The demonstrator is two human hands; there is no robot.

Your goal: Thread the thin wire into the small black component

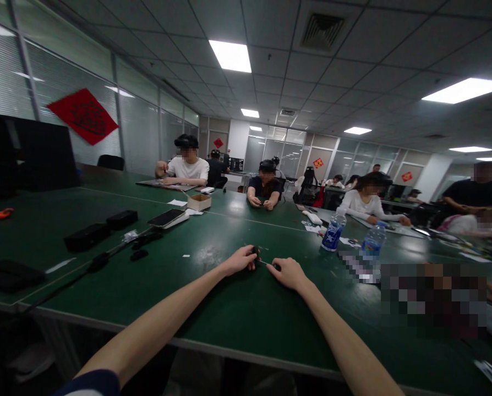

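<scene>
As I read the head feed, the left hand (238, 260) and the right hand (288, 274) were working close together but apart over a green-topped work table (233, 313), near its front edge. Left grip: the fingers were curled and pressed together around a small dark object (255, 253), too small for me to identify. Right grip: the thumb and fingertips were pinched on a second dark piece (276, 267). A thin pale strand (264, 262) appeared to span the gap between the hands. Pose: the left forearm (155, 324) and right forearm (345, 341) converged from the lower corners of the view. The feed did not resolve whether the pieces were joined, or how far the handling had progressed. A smartphone (162, 218) and black cases (87, 237) lay to the left; two water bottles (333, 232) stood to the right.
</scene>
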